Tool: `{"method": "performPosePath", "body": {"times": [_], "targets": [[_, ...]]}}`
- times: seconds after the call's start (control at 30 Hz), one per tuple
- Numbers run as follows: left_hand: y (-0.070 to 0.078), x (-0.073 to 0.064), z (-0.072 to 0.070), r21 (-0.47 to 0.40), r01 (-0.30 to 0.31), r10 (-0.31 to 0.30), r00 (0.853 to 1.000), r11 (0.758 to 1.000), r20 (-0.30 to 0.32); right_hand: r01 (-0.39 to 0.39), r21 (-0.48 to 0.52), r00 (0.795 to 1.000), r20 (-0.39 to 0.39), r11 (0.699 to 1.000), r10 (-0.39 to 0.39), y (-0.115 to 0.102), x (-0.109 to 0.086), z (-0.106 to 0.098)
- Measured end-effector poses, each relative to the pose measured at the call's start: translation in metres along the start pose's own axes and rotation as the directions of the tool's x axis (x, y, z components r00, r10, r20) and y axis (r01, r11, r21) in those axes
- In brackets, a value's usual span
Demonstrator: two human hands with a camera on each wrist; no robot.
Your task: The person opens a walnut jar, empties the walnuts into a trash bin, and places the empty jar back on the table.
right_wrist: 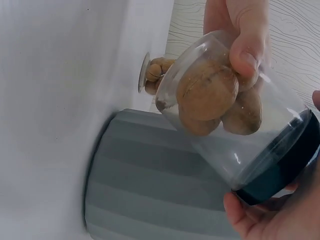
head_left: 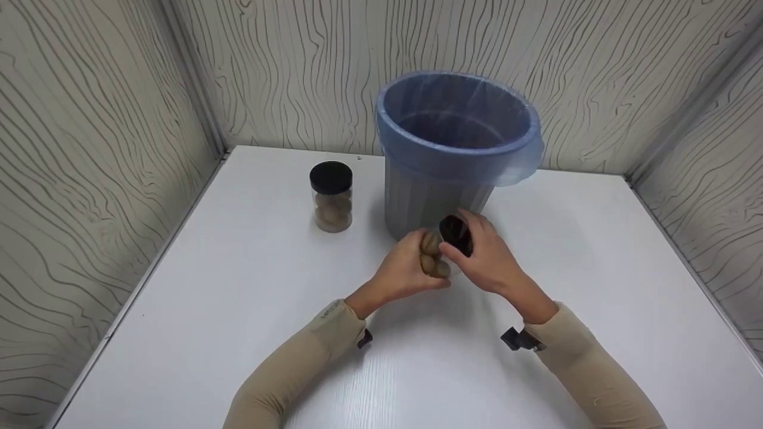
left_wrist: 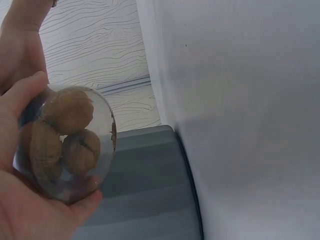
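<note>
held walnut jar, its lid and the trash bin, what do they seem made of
Held walnut jar: clear, glossy plastic or glass; walnuts show through and the wall glints.
Lid: black, probably plastic, judging by its smooth, even surface.
Trash bin: matte grey, likely moulded plastic, given its broad ribs.

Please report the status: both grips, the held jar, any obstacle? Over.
Left grip around tilted jar, raised off table. Right grip on black lid, at jar's mouth. Bin close beyond; nothing visibly blocking.
</note>
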State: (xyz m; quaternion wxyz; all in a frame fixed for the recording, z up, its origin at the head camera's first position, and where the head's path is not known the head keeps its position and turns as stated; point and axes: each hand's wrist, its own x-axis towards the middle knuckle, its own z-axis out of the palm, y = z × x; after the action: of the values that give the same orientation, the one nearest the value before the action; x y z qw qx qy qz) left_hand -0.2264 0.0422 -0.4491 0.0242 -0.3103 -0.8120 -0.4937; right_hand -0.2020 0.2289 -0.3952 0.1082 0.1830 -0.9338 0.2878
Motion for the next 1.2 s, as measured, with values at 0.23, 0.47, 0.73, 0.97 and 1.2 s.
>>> {"method": "performPosePath", "body": {"times": [0.23,0.47,0.73,0.97,1.2], "targets": [[0.001,0.000,0.000,-0.018,-0.024,0.024,1.000,1.000,0.017,-0.003,0.012,1.000,-0.004,1.000,0.003,0.003,-0.001,0.001],[0.001,0.000,-0.006,-0.088,-0.066,0.073,0.994,0.994,0.080,0.139,0.031,0.990,-0.032,0.990,-0.138,0.008,-0.003,-0.002],[0.001,-0.001,-0.009,-0.138,-0.061,0.078,0.990,0.989,0.122,0.263,0.027,0.964,-0.034,0.964,-0.262,0.014,-0.003,-0.004],[0.002,-0.004,-0.013,-0.085,-0.002,0.016,0.987,0.996,0.159,0.379,0.051,0.925,-0.046,0.924,-0.377,0.020,-0.001,-0.006],[0.003,-0.004,-0.016,-0.091,0.035,-0.016,0.980,0.995,0.199,0.466,0.061,0.884,-0.066,0.883,-0.462,0.024,0.000,-0.007]]}}
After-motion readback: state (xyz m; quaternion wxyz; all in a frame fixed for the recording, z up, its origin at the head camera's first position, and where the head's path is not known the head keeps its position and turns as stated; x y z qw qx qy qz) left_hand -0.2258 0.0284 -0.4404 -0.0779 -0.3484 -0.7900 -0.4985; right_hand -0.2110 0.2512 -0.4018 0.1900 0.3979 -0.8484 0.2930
